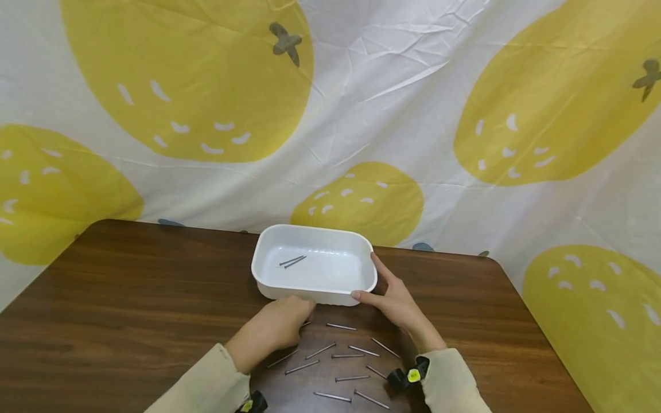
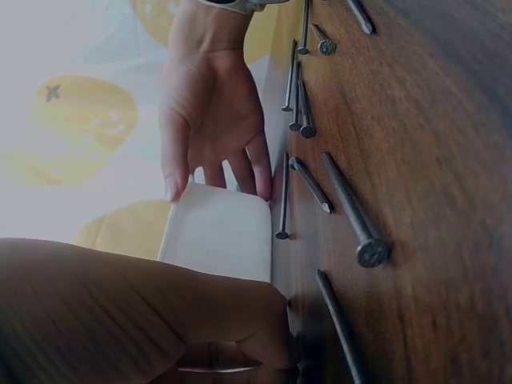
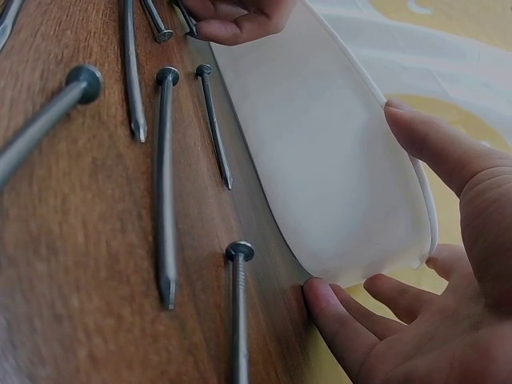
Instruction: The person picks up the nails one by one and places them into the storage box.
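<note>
A white rectangular plastic tray [image 1: 320, 297] stands on the table, with two nails [image 1: 293, 262] lying inside it. My right hand [image 1: 395, 298] holds the tray's right end, thumb at the front rim and fingers around the side; the right wrist view shows its fingertips against the tray's corner. Just in front of the tray my left hand [image 1: 279, 327] reaches down to the tabletop, fingers curled, pinching a nail [image 3: 186, 18] that is mostly hidden by the hand. Several loose steel nails [image 1: 348, 356] lie scattered between the two forearms.
The dark brown wooden table [image 1: 129, 298] runs back to a white cloth [image 1: 382, 103] printed with yellow fruit. Both wrists wear small black cameras, the right one [image 1: 397, 380] close over the nails at the right.
</note>
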Available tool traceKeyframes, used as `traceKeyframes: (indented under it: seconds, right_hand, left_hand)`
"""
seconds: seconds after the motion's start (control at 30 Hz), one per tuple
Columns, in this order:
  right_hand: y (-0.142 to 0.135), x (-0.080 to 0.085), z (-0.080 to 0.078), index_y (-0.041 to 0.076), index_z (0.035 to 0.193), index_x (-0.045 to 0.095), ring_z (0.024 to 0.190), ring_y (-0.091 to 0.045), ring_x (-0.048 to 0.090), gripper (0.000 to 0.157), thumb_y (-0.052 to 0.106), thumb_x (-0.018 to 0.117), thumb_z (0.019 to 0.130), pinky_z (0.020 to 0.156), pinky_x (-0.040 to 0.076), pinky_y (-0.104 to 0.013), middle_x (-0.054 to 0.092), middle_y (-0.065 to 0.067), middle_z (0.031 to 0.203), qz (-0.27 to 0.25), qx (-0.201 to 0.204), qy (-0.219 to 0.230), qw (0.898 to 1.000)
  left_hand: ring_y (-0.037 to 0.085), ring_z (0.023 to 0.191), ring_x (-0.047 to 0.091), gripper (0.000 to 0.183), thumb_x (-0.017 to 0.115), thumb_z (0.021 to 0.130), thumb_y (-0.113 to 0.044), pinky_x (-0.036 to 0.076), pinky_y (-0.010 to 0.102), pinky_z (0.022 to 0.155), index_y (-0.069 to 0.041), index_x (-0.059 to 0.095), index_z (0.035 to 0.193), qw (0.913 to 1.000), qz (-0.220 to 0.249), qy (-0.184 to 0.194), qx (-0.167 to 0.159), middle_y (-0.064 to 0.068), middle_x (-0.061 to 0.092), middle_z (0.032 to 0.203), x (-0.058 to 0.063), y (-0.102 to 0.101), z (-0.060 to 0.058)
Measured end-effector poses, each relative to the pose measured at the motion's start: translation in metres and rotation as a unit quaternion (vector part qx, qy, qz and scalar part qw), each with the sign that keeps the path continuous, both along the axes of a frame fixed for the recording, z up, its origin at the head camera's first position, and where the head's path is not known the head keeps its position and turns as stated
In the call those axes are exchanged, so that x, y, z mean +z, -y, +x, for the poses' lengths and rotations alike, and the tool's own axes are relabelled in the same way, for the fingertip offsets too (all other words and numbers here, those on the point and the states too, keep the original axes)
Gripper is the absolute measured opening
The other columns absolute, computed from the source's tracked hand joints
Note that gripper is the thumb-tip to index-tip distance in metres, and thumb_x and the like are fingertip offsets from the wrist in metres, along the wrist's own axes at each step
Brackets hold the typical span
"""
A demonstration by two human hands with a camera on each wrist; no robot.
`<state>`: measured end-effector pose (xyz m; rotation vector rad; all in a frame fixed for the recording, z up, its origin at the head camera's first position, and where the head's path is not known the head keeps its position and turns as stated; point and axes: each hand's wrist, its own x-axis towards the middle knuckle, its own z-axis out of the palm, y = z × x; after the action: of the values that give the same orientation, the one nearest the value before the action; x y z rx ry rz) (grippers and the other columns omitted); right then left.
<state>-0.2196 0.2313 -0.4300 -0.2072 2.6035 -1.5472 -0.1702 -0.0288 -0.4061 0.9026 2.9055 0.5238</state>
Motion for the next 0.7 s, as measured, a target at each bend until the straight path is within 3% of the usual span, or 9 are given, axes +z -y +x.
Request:
traceKeyframes:
  seconds: [0.27,0.5,0.7]
  right_hand:
    - [-0.001,-0.001,0.000,0.020,0.162,0.022,0.157,-0.034,0.017,0.101,0.029,0.083,0.082,0.125,0.013,-0.061,0.025,-0.013,0.167,0.006,-0.002,0.000,1.000]
    - [-0.001,-0.001,0.002,0.021,0.162,0.022,0.157,-0.034,0.018,0.100,0.029,0.083,0.082,0.125,0.014,-0.061,0.025,-0.013,0.167,0.007,-0.003,0.003,1.000]
    - [0.001,0.000,0.001,0.022,0.162,0.023,0.156,-0.034,0.018,0.100,0.029,0.083,0.083,0.124,0.016,-0.062,0.025,-0.013,0.167,0.004,-0.002,0.001,1.000]
  left_hand:
    - [0.009,0.066,0.049,0.033,0.074,0.069,0.009,0.042,0.026,0.057,-0.015,0.063,0.088,0.9960,-0.007,0.072,-0.053,-0.006,0.055,0.073,0.005,0.000,-0.006]
    - [0.004,0.068,0.049,0.035,0.066,0.068,0.012,0.044,0.020,0.062,-0.008,0.066,0.096,0.9849,0.073,0.093,-0.126,-0.001,0.059,0.077,0.016,0.005,-0.011]
    - [0.005,0.069,0.049,0.035,0.061,0.071,0.014,0.044,0.019,0.064,-0.006,0.066,0.100,0.9795,0.111,0.075,-0.150,0.001,0.059,0.079,0.025,0.011,-0.017]
